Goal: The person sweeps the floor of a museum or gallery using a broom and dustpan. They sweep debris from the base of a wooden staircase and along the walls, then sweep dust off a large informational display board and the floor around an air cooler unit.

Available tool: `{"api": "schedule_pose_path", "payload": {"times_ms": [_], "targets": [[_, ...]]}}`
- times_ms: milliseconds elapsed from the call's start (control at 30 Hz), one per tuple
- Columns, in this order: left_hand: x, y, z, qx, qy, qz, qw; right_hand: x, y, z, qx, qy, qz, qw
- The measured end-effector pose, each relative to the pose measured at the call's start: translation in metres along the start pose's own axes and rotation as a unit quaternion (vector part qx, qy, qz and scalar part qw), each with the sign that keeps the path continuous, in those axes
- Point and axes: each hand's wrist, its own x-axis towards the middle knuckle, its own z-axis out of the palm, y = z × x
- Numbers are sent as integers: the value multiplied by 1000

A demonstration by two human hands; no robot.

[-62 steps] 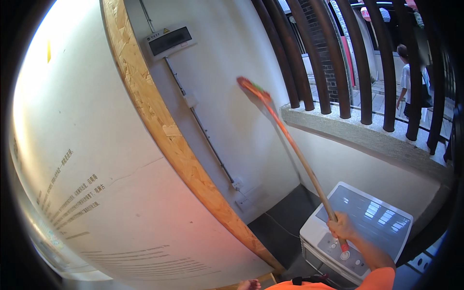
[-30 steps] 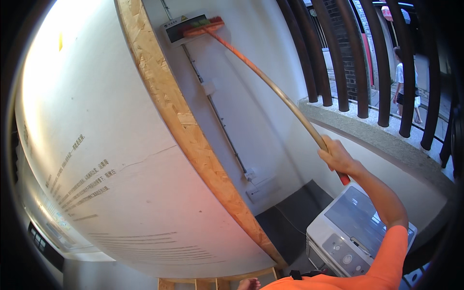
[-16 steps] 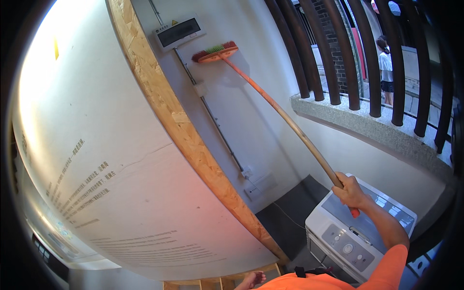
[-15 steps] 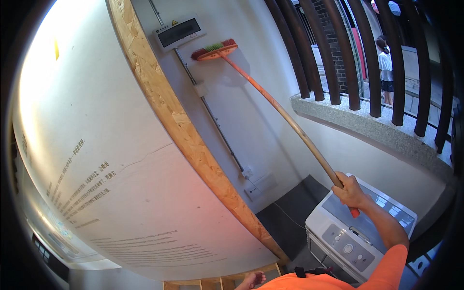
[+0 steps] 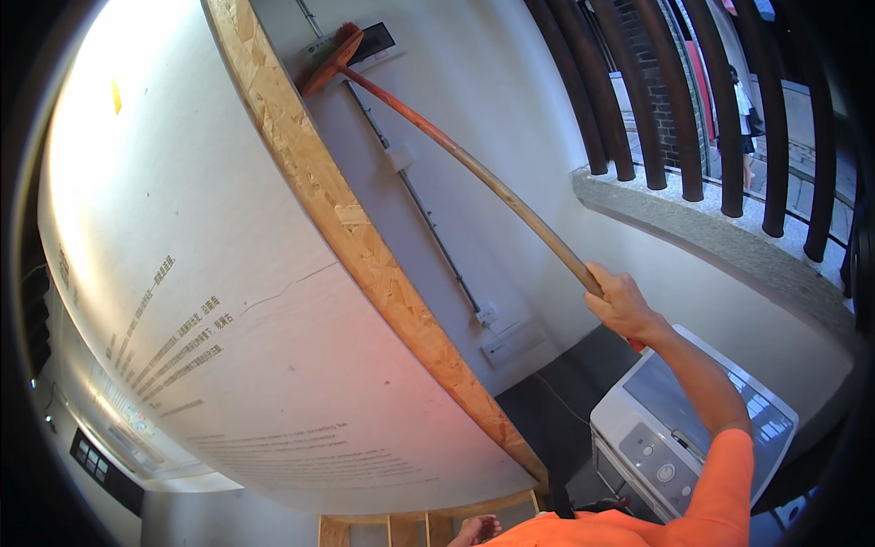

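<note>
My right hand grips the lower end of a long wooden broom handle and holds it up at a slant. The broom's orange-red head is pressed high on the white wall, against a small wall-mounted box beside the chipboard edge of a big white panel. My sleeve is orange. My left hand shows only partly at the bottom edge, near a wooden frame; whether it holds anything is hidden.
A grey-white machine with buttons stands below my right arm. A thin conduit runs down the wall to a socket. Dark window bars rise above a stone sill; a person walks outside.
The broom head has swept left and higher along the wall, up to the wall box. My right hand has risen slightly with the handle.
</note>
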Motion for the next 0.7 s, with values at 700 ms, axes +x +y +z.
{"api": "schedule_pose_path", "payload": {"times_ms": [700], "targets": [[10,30,41,5,168,-186,968,-41,77,-18,7,68,132,989]]}}
